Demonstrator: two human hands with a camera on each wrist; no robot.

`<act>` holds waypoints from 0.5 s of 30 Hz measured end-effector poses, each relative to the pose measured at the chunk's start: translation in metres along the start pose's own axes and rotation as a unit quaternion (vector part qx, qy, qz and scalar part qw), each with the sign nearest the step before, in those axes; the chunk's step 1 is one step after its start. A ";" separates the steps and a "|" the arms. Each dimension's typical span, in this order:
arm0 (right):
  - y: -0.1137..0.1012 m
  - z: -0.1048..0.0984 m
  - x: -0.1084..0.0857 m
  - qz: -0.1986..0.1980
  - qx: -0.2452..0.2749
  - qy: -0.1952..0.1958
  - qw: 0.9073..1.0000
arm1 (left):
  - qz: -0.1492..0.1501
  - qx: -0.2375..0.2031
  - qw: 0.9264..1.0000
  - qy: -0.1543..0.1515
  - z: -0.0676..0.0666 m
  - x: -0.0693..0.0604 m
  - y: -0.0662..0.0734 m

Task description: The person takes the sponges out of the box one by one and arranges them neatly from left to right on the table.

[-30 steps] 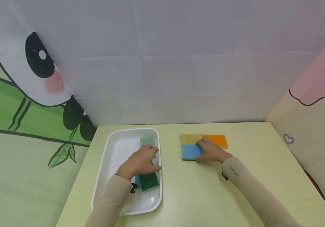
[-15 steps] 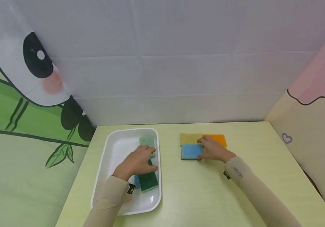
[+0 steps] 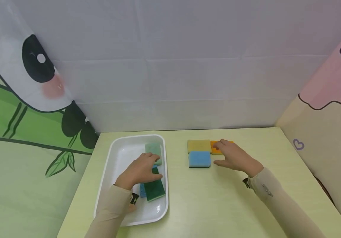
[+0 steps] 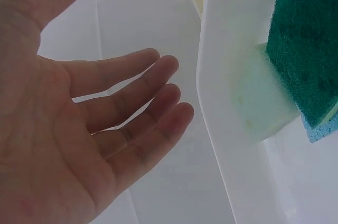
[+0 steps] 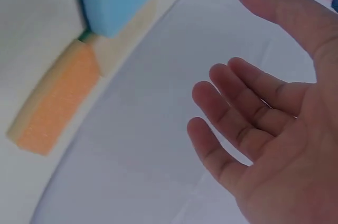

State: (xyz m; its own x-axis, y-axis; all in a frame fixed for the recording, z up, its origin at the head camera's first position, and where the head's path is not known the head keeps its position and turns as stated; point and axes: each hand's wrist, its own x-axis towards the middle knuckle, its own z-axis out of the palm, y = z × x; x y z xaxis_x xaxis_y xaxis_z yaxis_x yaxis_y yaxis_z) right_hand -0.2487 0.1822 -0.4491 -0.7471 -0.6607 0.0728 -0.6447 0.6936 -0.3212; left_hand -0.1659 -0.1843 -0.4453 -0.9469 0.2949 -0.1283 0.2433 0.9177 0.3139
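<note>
On the table lie three sponges side by side: a blue sponge (image 3: 199,159) with a dark underside, a yellow sponge (image 3: 198,146) behind it and an orange sponge (image 3: 215,150) to the right. My right hand (image 3: 237,157) hovers just right of the blue one, fingers loosely bent, holding nothing and partly hiding the orange one. Above the white tray (image 3: 112,168) my left hand (image 3: 139,170) hangs with relaxed fingers and holds nothing. Inside the tray are a pale green sponge (image 3: 153,152), a dark green scouring sponge (image 3: 154,189) and a blue piece (image 3: 142,190) partly covered by it.
The pale wooden table (image 3: 212,205) ends at a white curtain-like backdrop (image 3: 188,82) behind. Printed panels stand on both sides, a green one (image 3: 16,172) at left and a pink and cream one (image 3: 322,138) at right.
My right hand has let go of the blue sponge and drawn back to the right, leaving it beside the yellow one. The left hand has stayed nearly still above the tray.
</note>
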 end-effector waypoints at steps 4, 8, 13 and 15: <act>-0.006 -0.012 -0.014 0.001 -0.013 0.012 1.000 | 0.002 0.000 1.000 0.003 0.000 0.001 -0.001; -0.006 -0.017 -0.025 -0.001 -0.020 0.028 0.999 | -0.002 0.000 1.000 0.004 0.000 0.001 -0.003; -0.004 -0.022 -0.032 0.003 -0.025 0.043 0.999 | -0.008 -0.004 1.000 0.005 -0.003 0.001 -0.004; -0.004 -0.024 -0.034 0.005 -0.024 0.048 0.999 | -0.010 -0.007 1.000 0.007 -0.003 0.001 -0.005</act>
State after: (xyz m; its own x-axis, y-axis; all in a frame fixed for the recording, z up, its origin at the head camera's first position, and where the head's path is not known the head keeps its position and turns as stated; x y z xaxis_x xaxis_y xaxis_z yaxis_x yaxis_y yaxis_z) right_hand -0.2245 0.2086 -0.4280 -0.7638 -0.6251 0.1609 -0.6428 0.7140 -0.2775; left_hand -0.1688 -0.1892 -0.4437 -0.9544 0.2728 -0.1211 0.2218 0.9197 0.3240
